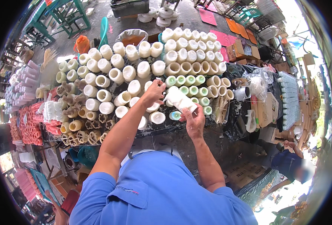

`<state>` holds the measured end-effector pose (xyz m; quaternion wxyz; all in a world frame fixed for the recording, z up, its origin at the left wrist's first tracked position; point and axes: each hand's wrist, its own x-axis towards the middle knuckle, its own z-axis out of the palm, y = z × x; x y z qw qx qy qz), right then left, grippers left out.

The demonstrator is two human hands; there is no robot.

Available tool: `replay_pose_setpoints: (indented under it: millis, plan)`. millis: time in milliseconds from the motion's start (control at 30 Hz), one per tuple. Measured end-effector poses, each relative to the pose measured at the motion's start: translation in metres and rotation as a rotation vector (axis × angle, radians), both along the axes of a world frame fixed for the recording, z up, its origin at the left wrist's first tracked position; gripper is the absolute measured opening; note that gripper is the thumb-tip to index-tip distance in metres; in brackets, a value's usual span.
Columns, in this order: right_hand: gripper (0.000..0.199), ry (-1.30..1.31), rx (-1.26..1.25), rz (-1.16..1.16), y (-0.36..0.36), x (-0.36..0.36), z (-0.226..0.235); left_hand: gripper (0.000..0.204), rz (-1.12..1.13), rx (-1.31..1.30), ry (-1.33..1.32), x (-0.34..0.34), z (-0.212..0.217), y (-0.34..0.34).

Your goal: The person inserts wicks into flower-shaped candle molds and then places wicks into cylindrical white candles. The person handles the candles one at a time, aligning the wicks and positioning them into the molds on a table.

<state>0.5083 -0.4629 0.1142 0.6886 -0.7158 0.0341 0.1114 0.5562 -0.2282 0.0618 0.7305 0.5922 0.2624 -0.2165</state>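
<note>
A white pillar candle [181, 98] is held tilted over the table in my right hand [194, 120], with the fingers wrapped round its near end. Close to the candle's far left end, my left hand [154, 92] is closed with its fingers curled; what it pinches, if anything, is too small to make out. Below my hands stand rows of hollow white wax cylinders [104, 95]. Pale green candles [190, 80] stand just right of the held one, and a blue-topped candle [175, 115] is partly covered by my right hand.
Brown irregular wax pieces [70, 98] and coral-red ones [30, 116] crowd the table's left. Clear plastic bags [261, 82] and cardboard boxes [266, 108] lie at the right. A white-lined bin [132, 36] stands beyond the table. Another person [286, 163] is at the lower right.
</note>
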Motion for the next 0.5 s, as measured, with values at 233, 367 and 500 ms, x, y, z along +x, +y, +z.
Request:
replay_pose_setpoints:
  millis: [233,367,500]
  plan:
    - [0.042,0.461,0.457,-0.046,-0.017,0.023,-0.014,0.036,-0.063,0.239,-0.498,-0.033,0.000,-0.035]
    - [0.048,0.316,0.439,0.020,-0.014,0.021,-0.020,0.031,0.152,0.128,-0.410,-0.031,-0.008,-0.046]
    - [0.053,0.226,0.300,0.148,-0.012,0.015,-0.025,0.042,0.274,-0.125,-0.208,-0.016,-0.006,-0.034]
